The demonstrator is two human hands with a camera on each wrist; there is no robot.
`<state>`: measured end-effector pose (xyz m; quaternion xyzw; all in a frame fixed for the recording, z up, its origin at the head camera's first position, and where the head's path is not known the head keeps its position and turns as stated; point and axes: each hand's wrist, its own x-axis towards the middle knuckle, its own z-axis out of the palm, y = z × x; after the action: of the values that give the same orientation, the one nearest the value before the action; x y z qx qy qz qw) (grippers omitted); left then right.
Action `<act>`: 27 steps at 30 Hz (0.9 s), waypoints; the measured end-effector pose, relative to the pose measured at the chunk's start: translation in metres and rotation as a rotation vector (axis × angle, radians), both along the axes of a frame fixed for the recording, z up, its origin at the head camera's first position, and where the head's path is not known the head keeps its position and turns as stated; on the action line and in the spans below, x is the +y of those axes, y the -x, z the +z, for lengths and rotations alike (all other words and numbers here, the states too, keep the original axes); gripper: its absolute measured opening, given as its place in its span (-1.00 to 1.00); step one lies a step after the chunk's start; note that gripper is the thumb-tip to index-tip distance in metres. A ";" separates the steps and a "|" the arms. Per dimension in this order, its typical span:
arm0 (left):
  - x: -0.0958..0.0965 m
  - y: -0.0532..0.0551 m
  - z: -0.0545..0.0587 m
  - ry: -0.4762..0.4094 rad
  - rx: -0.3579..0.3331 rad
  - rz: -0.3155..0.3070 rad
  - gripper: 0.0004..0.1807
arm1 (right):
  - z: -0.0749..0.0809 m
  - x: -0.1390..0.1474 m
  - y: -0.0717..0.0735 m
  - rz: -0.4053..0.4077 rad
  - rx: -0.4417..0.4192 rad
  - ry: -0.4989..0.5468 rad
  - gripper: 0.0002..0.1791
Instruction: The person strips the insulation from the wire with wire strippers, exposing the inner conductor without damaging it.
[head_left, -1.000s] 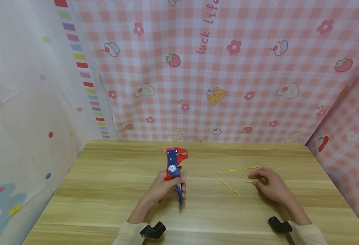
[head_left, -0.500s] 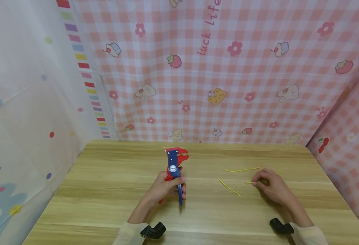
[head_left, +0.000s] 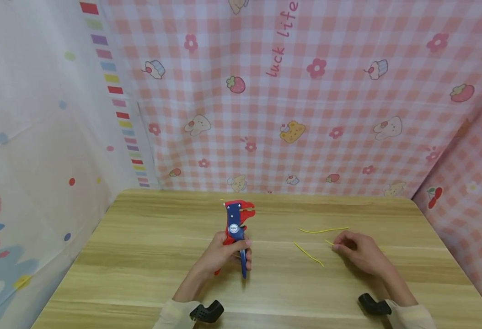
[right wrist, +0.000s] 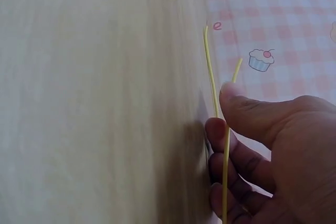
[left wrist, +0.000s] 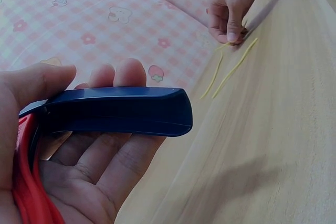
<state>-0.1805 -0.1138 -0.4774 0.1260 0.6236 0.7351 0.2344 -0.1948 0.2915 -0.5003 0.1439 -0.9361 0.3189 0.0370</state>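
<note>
My left hand point(head_left: 226, 256) grips a red and blue wire stripper point(head_left: 233, 224) by its handles, with the jaws upward and pointing right. In the left wrist view, the blue handle point(left wrist: 126, 111) lies across the fingers with the thumb above it. Over the right part of the table, my right hand point(head_left: 358, 250) pinches a thin yellow wire point(right wrist: 226, 171) between thumb and fingertips. One short end of that wire sticks out past the thumb, and the rest runs down along the fingers. Most of the wire is hidden by the hand in the head view.
Two more yellow wires lie on the wooden table point(head_left: 142, 265) between the hands: one at the back point(head_left: 323, 230), the other slanting nearer the front point(head_left: 308, 254). A patterned pink cloth point(head_left: 265, 114) hangs along the table's far edge.
My right hand has closed its fingertips on the yellow wire, which lay on the table, and has moved slightly left with it. The left hand keeps its grip on the wire stripper.
</note>
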 end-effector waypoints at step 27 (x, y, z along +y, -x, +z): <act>0.006 -0.002 -0.002 0.019 -0.006 -0.002 -0.68 | 0.010 -0.015 0.001 -0.067 -0.005 0.067 -0.86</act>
<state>-0.1783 -0.1081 -0.4792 0.1219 0.6295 0.7295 0.2381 -0.1962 0.2768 -0.4899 0.1102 -0.9293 0.3488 0.0502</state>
